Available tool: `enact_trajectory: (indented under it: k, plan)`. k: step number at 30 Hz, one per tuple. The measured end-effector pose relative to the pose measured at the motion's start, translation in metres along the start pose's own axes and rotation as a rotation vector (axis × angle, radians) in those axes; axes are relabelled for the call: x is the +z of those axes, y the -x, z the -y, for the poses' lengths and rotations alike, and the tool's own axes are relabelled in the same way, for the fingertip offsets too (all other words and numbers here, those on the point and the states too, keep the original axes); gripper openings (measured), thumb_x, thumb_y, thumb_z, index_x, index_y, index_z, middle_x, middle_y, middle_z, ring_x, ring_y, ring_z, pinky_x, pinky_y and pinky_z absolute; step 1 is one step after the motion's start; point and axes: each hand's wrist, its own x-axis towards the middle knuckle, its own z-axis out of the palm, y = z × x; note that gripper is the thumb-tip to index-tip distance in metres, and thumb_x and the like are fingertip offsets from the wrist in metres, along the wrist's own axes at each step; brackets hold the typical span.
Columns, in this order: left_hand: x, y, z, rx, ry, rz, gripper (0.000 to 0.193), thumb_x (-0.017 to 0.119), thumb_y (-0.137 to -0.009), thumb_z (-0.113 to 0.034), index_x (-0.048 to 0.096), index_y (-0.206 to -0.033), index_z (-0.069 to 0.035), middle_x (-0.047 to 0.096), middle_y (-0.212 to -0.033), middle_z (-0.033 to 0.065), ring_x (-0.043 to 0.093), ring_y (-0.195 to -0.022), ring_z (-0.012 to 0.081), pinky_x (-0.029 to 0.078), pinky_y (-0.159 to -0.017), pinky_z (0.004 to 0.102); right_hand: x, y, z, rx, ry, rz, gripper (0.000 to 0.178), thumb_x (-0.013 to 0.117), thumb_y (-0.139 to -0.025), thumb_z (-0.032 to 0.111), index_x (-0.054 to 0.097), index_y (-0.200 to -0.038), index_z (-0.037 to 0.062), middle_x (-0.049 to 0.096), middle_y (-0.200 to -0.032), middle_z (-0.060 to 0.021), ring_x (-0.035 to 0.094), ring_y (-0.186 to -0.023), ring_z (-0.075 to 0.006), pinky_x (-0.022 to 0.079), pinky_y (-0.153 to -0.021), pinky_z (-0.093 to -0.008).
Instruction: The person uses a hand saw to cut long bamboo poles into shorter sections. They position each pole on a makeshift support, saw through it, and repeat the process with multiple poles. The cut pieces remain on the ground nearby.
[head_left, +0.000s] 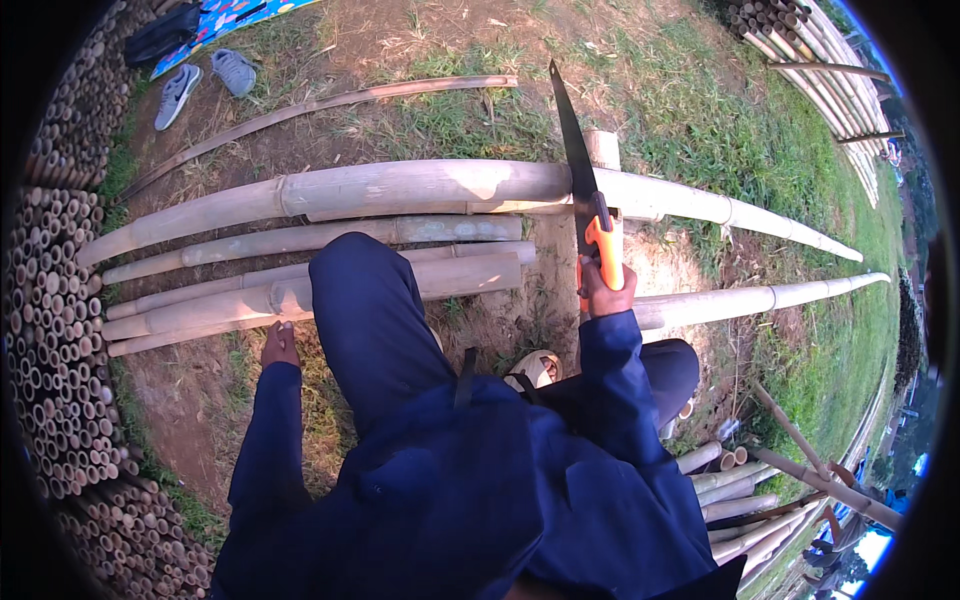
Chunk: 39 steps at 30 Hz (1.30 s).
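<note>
My right hand (607,291) is wrapped round the orange grip of a handsaw (573,135). The saw's long dark blade points away from me and lies across a thick bamboo pole (400,187); whether the teeth bite into it I cannot tell. My left hand (280,346) hangs beside my left knee with its fingers loosely apart and nothing visible in it. It is nearest to the lowest of several cut bamboo poles (215,313) on the left; any touch between them is unclear.
A wall of stacked bamboo (60,350) fills the left side. Another bamboo pole (740,303) runs off to the right. Grey shoes (234,73) stand at the far left. More poles lie at the lower right (735,480) and lean at the far right (820,75).
</note>
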Motion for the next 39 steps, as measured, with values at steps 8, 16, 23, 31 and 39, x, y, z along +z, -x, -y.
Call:
enact_trajectory:
  k: [8, 16, 23, 31, 39]
  plan:
    - [-0.012, 0.021, -0.225, 0.300, 0.478, -0.108, 0.054, 0.062, -0.096, -0.048, 0.065, -0.128, -0.004, 0.069, -0.122, 0.0190, 0.065, -0.116, 0.0303, 0.048, -0.101, 0.0365, -0.002, 0.007, 0.006, -0.102, -0.097, 0.057, 0.012, 0.072, -0.088, 0.003, 0.060, -0.084, 0.0031, 0.059, -0.067, -0.0028, 0.053, -0.053, -0.0096, 0.045, -0.049, -0.0256]
    - [0.036, -0.030, -0.376, 0.944, -0.038, 0.148, 0.069, 0.082, -0.076, -0.043, 0.060, -0.130, -0.005, 0.060, -0.131, 0.0121, 0.054, -0.126, 0.0306, 0.043, -0.108, 0.0438, -0.008, 0.011, 0.027, -0.174, -0.019, 0.059, 0.015, 0.068, -0.092, 0.005, 0.062, -0.104, -0.0030, 0.063, -0.077, -0.0042, 0.058, -0.063, -0.0095, 0.048, -0.057, -0.0252]
    - [0.073, -0.108, -0.408, 0.990, -0.512, 0.258, 0.116, 0.089, -0.053, -0.067, 0.049, -0.143, -0.005, 0.055, -0.138, 0.0153, 0.048, -0.135, 0.0328, 0.037, -0.116, 0.0451, -0.003, 0.002, 0.039, -0.086, -0.052, 0.088, 0.029, 0.073, -0.092, 0.015, 0.063, -0.113, -0.0025, 0.058, -0.074, -0.0012, 0.057, -0.058, -0.0089, 0.049, -0.052, -0.0264]
    - [0.075, -0.092, -0.431, 0.856, -0.635, 0.413, 0.088, 0.085, -0.054, -0.066, 0.068, -0.117, -0.007, 0.070, -0.116, 0.0194, 0.066, -0.114, 0.0382, 0.047, -0.104, 0.0499, -0.016, 0.003, 0.017, 0.003, 0.092, 0.074, 0.018, 0.074, -0.092, 0.012, 0.067, -0.102, -0.0007, 0.059, -0.067, -0.0012, 0.054, -0.056, -0.0100, 0.045, -0.053, -0.0288]
    - [0.074, -0.078, -0.425, 0.758, -0.714, 0.336, 0.095, 0.087, -0.057, -0.062, 0.061, -0.128, -0.004, 0.070, -0.122, 0.0191, 0.066, -0.117, 0.0347, 0.046, -0.108, 0.0463, -0.086, 0.138, 0.071, 0.062, 0.237, 0.143, 0.034, 0.074, -0.091, 0.018, 0.069, -0.123, 0.0063, 0.074, -0.096, -0.0128, 0.074, -0.093, -0.0232, 0.054, -0.084, -0.0338]
